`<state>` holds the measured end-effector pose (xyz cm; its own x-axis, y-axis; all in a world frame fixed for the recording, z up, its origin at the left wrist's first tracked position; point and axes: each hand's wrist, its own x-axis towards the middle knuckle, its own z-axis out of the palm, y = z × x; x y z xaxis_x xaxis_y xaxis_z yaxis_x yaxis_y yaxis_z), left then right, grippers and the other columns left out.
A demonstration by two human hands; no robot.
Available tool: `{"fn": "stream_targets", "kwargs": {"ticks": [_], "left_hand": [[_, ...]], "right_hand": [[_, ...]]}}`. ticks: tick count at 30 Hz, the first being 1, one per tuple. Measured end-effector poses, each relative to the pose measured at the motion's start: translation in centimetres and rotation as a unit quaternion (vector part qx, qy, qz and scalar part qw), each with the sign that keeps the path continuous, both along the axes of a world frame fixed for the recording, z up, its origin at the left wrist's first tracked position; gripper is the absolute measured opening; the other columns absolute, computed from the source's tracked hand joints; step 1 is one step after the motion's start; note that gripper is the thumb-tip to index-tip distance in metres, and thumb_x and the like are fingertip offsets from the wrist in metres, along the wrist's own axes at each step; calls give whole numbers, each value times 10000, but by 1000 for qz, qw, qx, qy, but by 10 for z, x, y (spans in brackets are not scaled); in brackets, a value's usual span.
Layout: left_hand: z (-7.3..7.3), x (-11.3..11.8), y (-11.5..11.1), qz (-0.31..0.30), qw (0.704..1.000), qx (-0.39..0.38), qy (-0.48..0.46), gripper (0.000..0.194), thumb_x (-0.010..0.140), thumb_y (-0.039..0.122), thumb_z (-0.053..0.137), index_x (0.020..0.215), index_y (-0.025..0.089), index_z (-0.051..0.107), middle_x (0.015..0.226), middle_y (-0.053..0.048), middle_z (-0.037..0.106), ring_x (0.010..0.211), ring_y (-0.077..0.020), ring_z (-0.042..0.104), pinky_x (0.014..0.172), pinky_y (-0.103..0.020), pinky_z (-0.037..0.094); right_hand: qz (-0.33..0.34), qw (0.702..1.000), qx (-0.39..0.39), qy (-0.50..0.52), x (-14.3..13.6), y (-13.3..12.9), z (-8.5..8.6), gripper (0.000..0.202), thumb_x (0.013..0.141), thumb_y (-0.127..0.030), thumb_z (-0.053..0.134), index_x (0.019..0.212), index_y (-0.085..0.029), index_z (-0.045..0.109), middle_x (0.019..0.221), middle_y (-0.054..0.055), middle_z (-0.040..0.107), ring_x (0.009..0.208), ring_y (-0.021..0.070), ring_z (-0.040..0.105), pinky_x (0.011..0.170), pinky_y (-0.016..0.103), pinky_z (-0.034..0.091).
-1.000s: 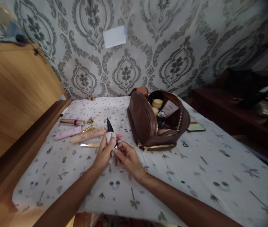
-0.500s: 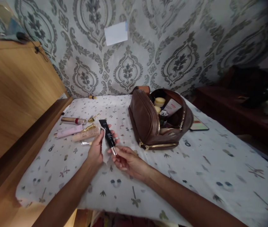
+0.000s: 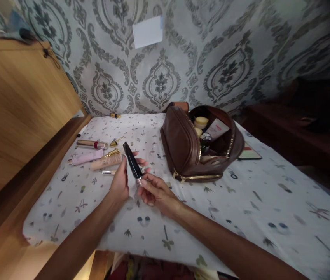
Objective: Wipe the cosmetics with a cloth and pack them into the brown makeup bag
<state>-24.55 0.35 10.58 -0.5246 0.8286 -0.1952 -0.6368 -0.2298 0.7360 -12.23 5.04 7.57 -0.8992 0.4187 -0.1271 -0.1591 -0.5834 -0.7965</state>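
Note:
My right hand (image 3: 156,192) pinches the silver cap end of a black tube (image 3: 132,161), which tilts up and to the left. Cupped around the tube, my left hand (image 3: 120,184) has what looks like a white tissue (image 3: 131,184) in it. Its thumb is on the near side, and its spread fingers show behind the tube. Just left of the hands lie a beige tube (image 3: 105,162), a lilac tube (image 3: 86,156), a gold-and-red tube (image 3: 90,144), a small silver-capped tube (image 3: 108,172) and gold pieces (image 3: 112,153).
An open brown bag (image 3: 182,144) with jars and a pale tube stands right of my hands. Behind it a flat phone-like object (image 3: 249,153) lies on the patterned cloth (image 3: 165,217). A small gold item (image 3: 115,115) is near the wall, and a wooden panel (image 3: 27,85) rises at left.
The black tube has turned in my right hand, so its printed label no longer shows. Both hands stay close together, and the camera view has shifted slightly.

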Motion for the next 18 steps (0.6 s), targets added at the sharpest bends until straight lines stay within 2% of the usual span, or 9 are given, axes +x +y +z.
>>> {"fn": "stream_targets", "kwargs": {"ticks": [1, 3, 5, 8, 10, 12, 15, 18], "left_hand": [[-3, 3, -1, -20, 999, -5, 25, 365, 900, 501, 591, 1063, 179, 649, 860, -56, 729, 797, -189, 720, 671, -278, 614], [-9, 9, -3, -85, 993, -19, 78, 491, 795, 553, 704, 1117, 190, 626, 865, -46, 727, 654, -177, 700, 523, -255, 587], [-14, 14, -4, -154, 981, -29, 117, 547, 721, 549, 776, 1101, 194, 609, 688, 19, 670, 446, -138, 603, 396, -240, 524], [-19, 16, -5, -205, 968, -18, 141, 457, 763, 511, 753, 1037, 184, 591, 510, 80, 533, 382, -137, 558, 404, -248, 518], [-18, 15, -4, -210, 967, 0, 144, 400, 789, 476, 733, 1020, 181, 590, 524, 69, 542, 405, -140, 569, 427, -247, 521], [-15, 12, -5, -184, 971, 8, 152, 355, 774, 433, 755, 974, 182, 604, 592, 46, 581, 448, -126, 579, 460, -232, 523], [-9, 5, -8, -109, 973, -10, 203, 293, 751, 371, 788, 903, 186, 618, 744, 8, 630, 608, -113, 621, 579, -192, 528], [-2, 0, -15, -94, 956, -62, 269, 255, 796, 376, 747, 928, 207, 610, 696, 24, 592, 582, -100, 568, 525, -154, 453]], "right_hand": [[-11, 1000, 5, 3, 0, 1, 1, 430, 732, -526, 782, 803, -182, 533, 652, -22, 669, 427, 52, 509, 378, 159, 309], [-41, 999, 17, 9, 0, 3, 1, 431, 733, -531, 777, 814, -193, 524, 648, -32, 665, 433, 56, 514, 386, 157, 323], [-73, 997, 27, 10, 1, 6, 1, 441, 725, -547, 774, 804, -200, 514, 630, -45, 653, 423, 56, 503, 386, 155, 325], [-104, 992, 73, -13, 1, 10, -3, 475, 700, -601, 759, 760, -198, 515, 593, -56, 623, 392, 59, 483, 369, 166, 318], [-111, 984, 132, -42, 1, 12, -6, 503, 705, -654, 719, 703, -192, 520, 564, -52, 601, 379, 65, 478, 363, 181, 318], [-113, 975, 179, -61, 1, 14, -8, 532, 713, -680, 692, 622, -189, 509, 507, -51, 558, 360, 65, 451, 357, 191, 301], [-145, 965, 208, -66, 2, 19, -4, 534, 711, -642, 724, 550, -193, 483, 440, -66, 476, 345, 53, 379, 359, 203, 263], [-209, 953, 212, -54, 3, 23, 4, 474, 693, -613, 760, 638, -201, 531, 472, -77, 463, 373, 60, 367, 376, 211, 273]]}}
